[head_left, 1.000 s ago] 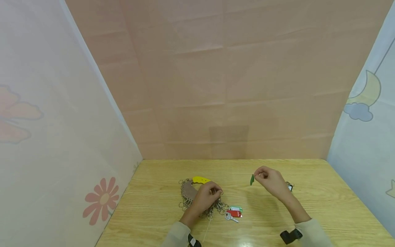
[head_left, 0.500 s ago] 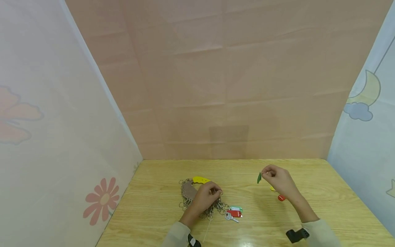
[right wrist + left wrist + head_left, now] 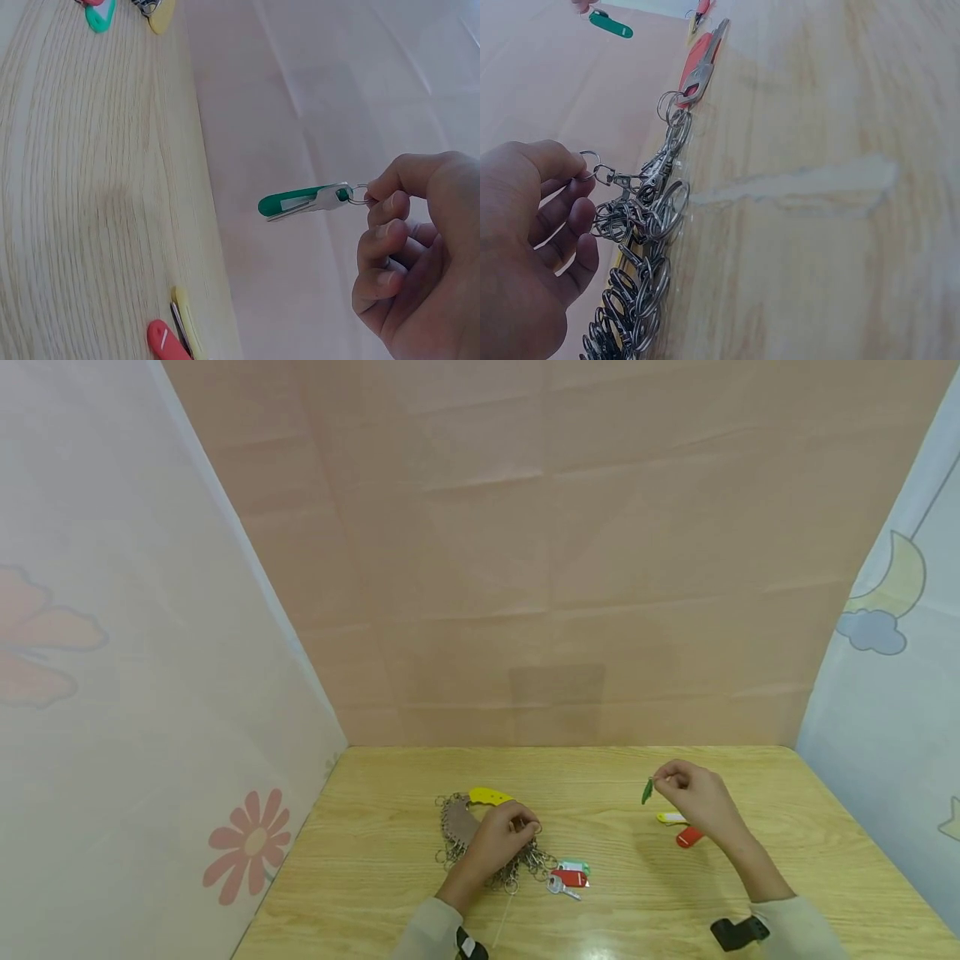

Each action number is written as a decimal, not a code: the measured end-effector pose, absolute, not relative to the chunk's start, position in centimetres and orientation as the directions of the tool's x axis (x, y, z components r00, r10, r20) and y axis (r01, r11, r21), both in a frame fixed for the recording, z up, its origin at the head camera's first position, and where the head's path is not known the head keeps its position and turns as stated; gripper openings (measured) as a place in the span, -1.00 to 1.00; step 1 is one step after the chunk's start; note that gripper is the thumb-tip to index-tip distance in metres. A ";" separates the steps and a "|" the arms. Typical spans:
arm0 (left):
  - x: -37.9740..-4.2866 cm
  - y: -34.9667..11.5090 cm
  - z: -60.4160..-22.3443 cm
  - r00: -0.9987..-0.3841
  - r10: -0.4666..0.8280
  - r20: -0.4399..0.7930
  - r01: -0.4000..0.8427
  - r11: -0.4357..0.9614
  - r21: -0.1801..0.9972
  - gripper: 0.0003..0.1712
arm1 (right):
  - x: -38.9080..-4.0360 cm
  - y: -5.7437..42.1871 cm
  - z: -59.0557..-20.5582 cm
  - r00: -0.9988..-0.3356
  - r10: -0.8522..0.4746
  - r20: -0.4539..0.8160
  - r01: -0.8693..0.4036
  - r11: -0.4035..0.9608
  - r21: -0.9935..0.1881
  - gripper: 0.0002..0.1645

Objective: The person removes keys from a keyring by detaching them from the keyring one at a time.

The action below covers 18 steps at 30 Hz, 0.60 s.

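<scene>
My left hand [image 3: 498, 837] is over a brown curved plate [image 3: 458, 825] with a yellow handle [image 3: 489, 796] and many small metal clasps and rings around it. In the left wrist view its thumb and finger pinch a metal split ring [image 3: 591, 159] joined to a clasp [image 3: 619, 178]. Raised above the table at the right, my right hand [image 3: 693, 797] pinches another ring [image 3: 361, 193] from which a green key tag [image 3: 271, 204] and a silver key [image 3: 330, 198] hang. Part of the plate lies hidden behind my left hand.
Beside the clasps lie a red key tag [image 3: 572, 879], a green tag [image 3: 576, 867] and a key [image 3: 557, 885]. A yellow tag [image 3: 670, 817] and another red tag [image 3: 687, 837] lie below my right hand. Cloth walls bound the wooden table [image 3: 390, 893] on its sides and back.
My right hand has moved to the right with the green key tag and key, and the yellow and red tags have come into view beneath it. My left hand has stayed in place.
</scene>
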State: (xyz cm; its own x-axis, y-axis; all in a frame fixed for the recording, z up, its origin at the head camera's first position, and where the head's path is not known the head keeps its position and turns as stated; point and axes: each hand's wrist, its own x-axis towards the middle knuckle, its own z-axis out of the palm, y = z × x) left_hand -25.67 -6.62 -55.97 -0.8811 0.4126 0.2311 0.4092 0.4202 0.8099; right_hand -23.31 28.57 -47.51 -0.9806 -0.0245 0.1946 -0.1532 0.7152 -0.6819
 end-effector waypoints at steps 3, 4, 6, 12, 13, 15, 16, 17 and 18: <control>-25.7 -6.7 -55.9 -0.880 0.416 0.230 0.409 0.415 0.812 -0.87 | -23.2 28.9 -47.5 -0.982 -0.019 0.188 -0.145 0.716 -0.683 -0.69; -25.6 -6.7 -55.9 -0.879 0.417 0.231 0.410 0.414 0.813 -0.87 | -23.1 29.0 -47.5 -0.982 -0.017 0.186 -0.142 0.714 -0.686 -0.69; -25.6 -6.7 -55.9 -0.879 0.418 0.230 0.409 0.411 0.815 -0.87 | -23.1 29.2 -47.5 -0.983 -0.011 0.181 -0.134 0.715 -0.686 -0.70; -25.9 -6.7 -56.3 -0.882 0.412 0.230 0.406 0.413 0.815 -0.87 | -23.2 29.8 -47.7 -0.987 0.002 0.163 -0.112 0.714 -0.691 -0.66; -25.9 -6.7 -56.4 -0.882 0.412 0.231 0.407 0.414 0.814 -0.87 | -23.2 30.0 -47.7 -0.987 0.002 0.158 -0.110 0.710 -0.695 -0.66; -26.0 -6.7 -56.5 -0.879 0.413 0.237 0.414 0.416 0.810 -0.87 | -23.2 30.2 -47.7 -0.988 0.001 0.156 -0.110 0.707 -0.698 -0.65; -26.0 -6.8 -56.5 -0.878 0.414 0.240 0.417 0.415 0.808 -0.87 | -23.2 30.3 -47.8 -0.988 -0.001 0.156 -0.111 0.707 -0.698 -0.64; -26.0 -6.8 -56.5 -0.876 0.415 0.246 0.423 0.414 0.806 -0.87 | -23.3 30.4 -47.8 -0.987 -0.001 0.158 -0.112 0.709 -0.696 -0.65; -26.0 -6.8 -56.6 -0.874 0.416 0.250 0.427 0.413 0.805 -0.87 | -23.3 30.6 -47.9 -0.987 0.000 0.162 -0.113 0.713 -0.691 -0.65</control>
